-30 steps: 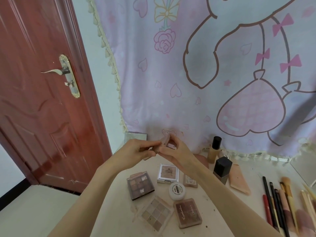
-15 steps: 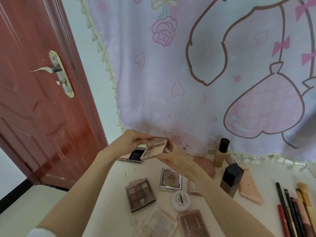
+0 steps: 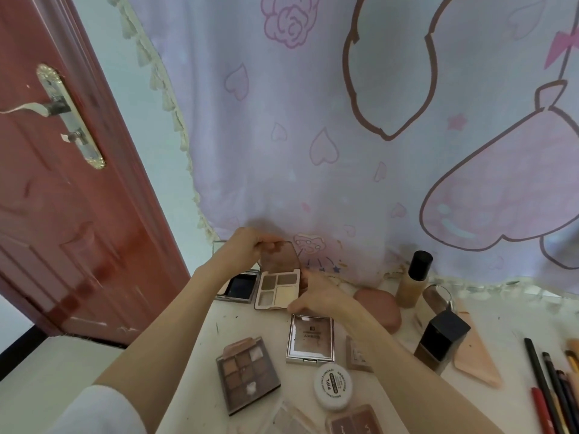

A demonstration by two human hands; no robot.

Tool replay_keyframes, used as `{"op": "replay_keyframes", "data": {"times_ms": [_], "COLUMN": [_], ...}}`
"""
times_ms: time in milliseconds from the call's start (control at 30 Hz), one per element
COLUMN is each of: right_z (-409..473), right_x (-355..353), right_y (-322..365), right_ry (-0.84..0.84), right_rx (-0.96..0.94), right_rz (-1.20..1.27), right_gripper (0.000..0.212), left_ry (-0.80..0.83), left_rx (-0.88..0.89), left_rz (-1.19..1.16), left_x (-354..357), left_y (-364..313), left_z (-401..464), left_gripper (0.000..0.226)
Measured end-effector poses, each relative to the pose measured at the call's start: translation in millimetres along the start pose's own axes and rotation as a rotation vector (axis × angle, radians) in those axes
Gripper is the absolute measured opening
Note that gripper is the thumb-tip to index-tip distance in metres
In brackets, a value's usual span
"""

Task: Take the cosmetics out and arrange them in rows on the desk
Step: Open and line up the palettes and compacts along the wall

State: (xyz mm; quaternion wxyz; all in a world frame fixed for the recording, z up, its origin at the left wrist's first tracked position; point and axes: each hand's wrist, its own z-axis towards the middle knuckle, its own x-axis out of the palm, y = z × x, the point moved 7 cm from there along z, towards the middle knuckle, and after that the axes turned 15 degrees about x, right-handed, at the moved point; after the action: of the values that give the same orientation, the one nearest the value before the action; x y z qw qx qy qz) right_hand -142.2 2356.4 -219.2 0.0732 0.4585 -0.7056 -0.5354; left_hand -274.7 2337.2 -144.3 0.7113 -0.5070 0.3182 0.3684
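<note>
Now two hands hold one open palette, seemingly four pans.

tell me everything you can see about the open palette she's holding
The palette is a small pale pink compact with four pans: two brown ones at the back, a greyish one and a cream one in front. Its translucent pinkish lid stands raised. The left hand grips the lid's top edge, and the right hand holds the base's right side. It sits low at the desk's back, beside a dark compact.

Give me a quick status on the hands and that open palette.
Left hand pinches lid. Right hand grips open palette base. Dark compact sits close beside it.
</note>
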Motion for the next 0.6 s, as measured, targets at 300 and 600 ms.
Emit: {"op": "replay_keyframes", "data": {"times_ms": [300,600], "right_z": [23.8,33.6], "right_x": [6.2,9.4], "right_y": [-9.2,-11.5], "right_ry": [-0.024,-0.058], "right_rx": [0.122,0.184], "right_rz": [-0.162,-0.346], "right_gripper": [0.04,0.048], "left_ry": [-0.081,-0.283], "left_rx": [0.053,0.148], "left_rz": [0.067,0.155], "left_x": [7.9,12.2], "left_y": [3.2,1.1], "left_z": [17.8,13.9], "left_gripper": [0.027,0.012]}}
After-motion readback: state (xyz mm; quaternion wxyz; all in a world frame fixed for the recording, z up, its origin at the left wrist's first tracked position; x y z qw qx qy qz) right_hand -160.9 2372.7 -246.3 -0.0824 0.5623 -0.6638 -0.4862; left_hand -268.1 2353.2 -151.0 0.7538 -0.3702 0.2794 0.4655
